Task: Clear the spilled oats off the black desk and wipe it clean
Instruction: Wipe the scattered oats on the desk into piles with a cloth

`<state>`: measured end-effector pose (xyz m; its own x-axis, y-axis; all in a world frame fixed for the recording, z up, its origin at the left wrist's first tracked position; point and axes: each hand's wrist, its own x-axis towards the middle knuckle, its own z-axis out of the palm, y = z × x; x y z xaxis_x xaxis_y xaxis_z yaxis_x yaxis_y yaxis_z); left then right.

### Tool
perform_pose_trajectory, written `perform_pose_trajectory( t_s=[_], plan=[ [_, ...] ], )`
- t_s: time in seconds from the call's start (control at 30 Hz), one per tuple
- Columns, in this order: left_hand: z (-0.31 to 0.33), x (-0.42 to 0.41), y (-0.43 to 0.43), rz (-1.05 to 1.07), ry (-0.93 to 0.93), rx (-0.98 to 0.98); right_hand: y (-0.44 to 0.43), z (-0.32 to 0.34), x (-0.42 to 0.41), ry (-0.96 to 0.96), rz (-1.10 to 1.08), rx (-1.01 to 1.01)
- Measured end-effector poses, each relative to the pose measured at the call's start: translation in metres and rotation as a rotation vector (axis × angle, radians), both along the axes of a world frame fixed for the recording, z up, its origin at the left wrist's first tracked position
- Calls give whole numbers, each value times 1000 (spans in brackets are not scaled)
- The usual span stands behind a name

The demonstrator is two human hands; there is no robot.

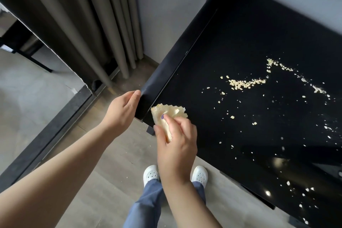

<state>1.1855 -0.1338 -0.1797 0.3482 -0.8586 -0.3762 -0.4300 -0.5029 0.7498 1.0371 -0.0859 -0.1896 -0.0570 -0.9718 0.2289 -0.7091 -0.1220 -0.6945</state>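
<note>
Spilled oats [246, 83] lie in a pale line across the middle of the glossy black desk [240, 39], and loose flakes are scattered toward its near edge. My right hand [175, 139] grips a cream-coloured cloth [170, 112] at the desk's near left corner, with the cloth's free end resting on the surface. My left hand [122, 111] holds the left end of the desk, fingers curled round its edge.
Grey curtains [92, 24] hang left of the desk against a pale wall. Below is a grey floor [111, 163] with a few stray flakes, my blue trousers and white shoes [150, 173]. A dark furniture leg [27, 53] stands at far left.
</note>
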Motion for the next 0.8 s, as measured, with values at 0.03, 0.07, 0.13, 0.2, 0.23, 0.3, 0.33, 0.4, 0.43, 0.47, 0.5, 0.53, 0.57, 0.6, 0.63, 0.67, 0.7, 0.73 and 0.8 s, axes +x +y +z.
perform_pose_trajectory(
  t_s=[0.03,0.07,0.13,0.2,0.23,0.3,0.33,0.4,0.43,0.47,0.5,0.53,0.57,0.6,0.63,0.67,0.7,0.73,0.8],
  plan=[
    [0,-1,0,-5,0,-7,-1,-1,-2,10,2,-8],
    [0,-1,1,-13,-4,-12,-1,-1,-4,20,6,-16],
    [2,-2,2,-30,-12,-17,-1,0,-10,30,13,-32],
    [4,-3,2,-44,-22,-22,1,2,-23,41,-9,-54],
    [5,-3,2,-49,-28,-25,3,2,-32,53,-30,-65],
    [7,-4,2,-46,-40,-27,4,2,-53,85,-90,-78],
    [7,-4,2,-45,-49,-27,4,2,-64,99,-130,-77],
    [7,-5,1,-47,-65,-30,-1,4,-83,104,-212,-54],
    [6,-5,1,-48,-70,-33,-5,7,-90,94,-243,-33],
    [6,-5,0,-49,-73,-36,-10,10,-94,72,-264,-11],
    [5,-5,0,-50,-74,-38,-15,14,-96,39,-271,7],
    [4,-4,0,-50,-73,-39,-19,19,-96,-3,-264,14],
    [3,-4,0,-47,-66,-40,-23,24,-92,-50,-243,12],
    [1,-3,0,-35,-49,-41,-26,29,-85,-97,-211,1],
    [0,-2,1,-11,-21,-40,-27,33,-75,-144,-171,-13],
    [-1,0,1,22,19,-33,-27,36,-62,-187,-129,-24],
    [-3,2,2,60,73,-25,-25,38,-48,-223,-89,-30],
    [-5,4,2,93,136,-22,-22,37,-33,-252,-51,-32],
    [-8,8,5,131,228,-20,-16,31,-5,-282,23,-17]
  ],
)
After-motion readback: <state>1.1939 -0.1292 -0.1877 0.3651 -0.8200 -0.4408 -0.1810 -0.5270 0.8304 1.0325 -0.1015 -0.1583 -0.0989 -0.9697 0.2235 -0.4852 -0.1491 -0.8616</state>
